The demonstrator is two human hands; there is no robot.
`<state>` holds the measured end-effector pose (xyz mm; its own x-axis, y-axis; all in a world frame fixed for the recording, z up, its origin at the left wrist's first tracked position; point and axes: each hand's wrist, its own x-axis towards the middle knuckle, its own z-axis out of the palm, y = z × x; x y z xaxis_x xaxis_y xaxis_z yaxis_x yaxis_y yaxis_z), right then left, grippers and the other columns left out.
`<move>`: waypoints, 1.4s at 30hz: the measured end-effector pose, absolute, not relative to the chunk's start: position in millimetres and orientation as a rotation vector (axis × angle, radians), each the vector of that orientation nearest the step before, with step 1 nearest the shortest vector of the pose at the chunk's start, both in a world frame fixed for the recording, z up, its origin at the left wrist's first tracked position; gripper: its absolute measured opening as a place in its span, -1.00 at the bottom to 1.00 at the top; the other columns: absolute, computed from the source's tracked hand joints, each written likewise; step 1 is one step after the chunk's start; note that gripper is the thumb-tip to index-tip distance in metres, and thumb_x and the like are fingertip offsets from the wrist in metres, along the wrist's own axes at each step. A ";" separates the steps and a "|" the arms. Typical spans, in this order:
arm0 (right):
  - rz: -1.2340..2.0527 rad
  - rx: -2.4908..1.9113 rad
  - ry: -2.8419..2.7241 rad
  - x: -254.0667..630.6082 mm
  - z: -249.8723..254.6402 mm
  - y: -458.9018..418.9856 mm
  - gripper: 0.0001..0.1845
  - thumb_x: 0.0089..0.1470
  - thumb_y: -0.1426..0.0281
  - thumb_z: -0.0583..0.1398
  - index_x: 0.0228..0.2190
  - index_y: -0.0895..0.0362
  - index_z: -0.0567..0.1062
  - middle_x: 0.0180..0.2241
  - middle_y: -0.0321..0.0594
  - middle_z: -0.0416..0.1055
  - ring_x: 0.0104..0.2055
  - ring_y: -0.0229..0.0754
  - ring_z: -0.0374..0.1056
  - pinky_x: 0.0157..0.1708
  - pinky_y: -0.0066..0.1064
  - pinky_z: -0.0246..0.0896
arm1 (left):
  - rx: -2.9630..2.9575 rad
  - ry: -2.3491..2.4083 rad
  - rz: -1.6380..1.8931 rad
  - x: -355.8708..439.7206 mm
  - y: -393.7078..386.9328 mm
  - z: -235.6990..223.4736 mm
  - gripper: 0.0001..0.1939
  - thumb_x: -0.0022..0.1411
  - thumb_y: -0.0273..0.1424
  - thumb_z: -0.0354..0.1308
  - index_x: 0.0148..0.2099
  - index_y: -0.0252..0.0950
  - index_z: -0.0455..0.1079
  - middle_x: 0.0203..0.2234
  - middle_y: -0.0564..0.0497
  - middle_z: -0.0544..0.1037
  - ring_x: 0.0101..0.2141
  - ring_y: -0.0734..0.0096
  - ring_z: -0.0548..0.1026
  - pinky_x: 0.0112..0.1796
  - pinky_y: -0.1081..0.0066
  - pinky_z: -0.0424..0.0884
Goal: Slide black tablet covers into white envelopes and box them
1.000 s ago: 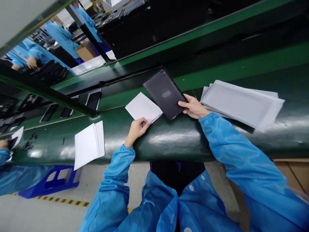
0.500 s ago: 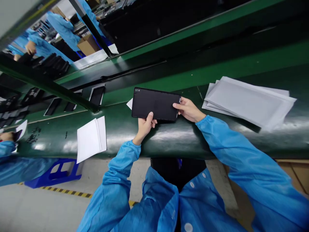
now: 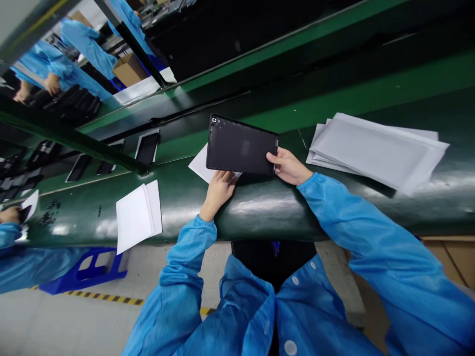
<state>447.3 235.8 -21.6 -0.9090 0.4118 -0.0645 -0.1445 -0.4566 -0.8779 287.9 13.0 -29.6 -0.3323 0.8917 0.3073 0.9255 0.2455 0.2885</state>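
Observation:
A black tablet [image 3: 243, 148] with a small camera mark at its upper left corner is held tilted above the green bench. My right hand [image 3: 291, 165] is closed on its right end, thumb across the face. Below the tablet's lower left edge, my left hand [image 3: 218, 190] reaches onto a white sheet [image 3: 200, 160], which the tablet partly covers. Its fingers look stretched out, with their tips partly hidden by the tablet.
White sleeves or sheets [image 3: 378, 151] lie stacked to the right; further white sheets [image 3: 135, 215] overhang the front edge at left. A green post [image 3: 81, 141] slants across the left side, near black devices [image 3: 147, 148]. A co-worker's hand [image 3: 10, 215] is at far left.
My left hand has let go of the tablet and moved to the white sheet below it. The tablet's left end has risen, held by my right hand alone. More of the sheet shows.

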 end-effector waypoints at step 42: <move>2.043 -0.492 -1.672 443.8 -36.4 221.4 -0.39 -0.07 0.07 0.50 -0.03 0.07 0.59 -0.08 -0.15 0.66 0.04 0.11 0.58 0.11 0.00 0.53 | -0.840 -2.622 -1.314 259.1 -0.7 -6.1 -0.67 0.30 -0.36 0.22 -0.50 -0.21 0.25 -0.64 0.12 0.34 -0.54 0.45 0.32 -0.42 0.42 0.23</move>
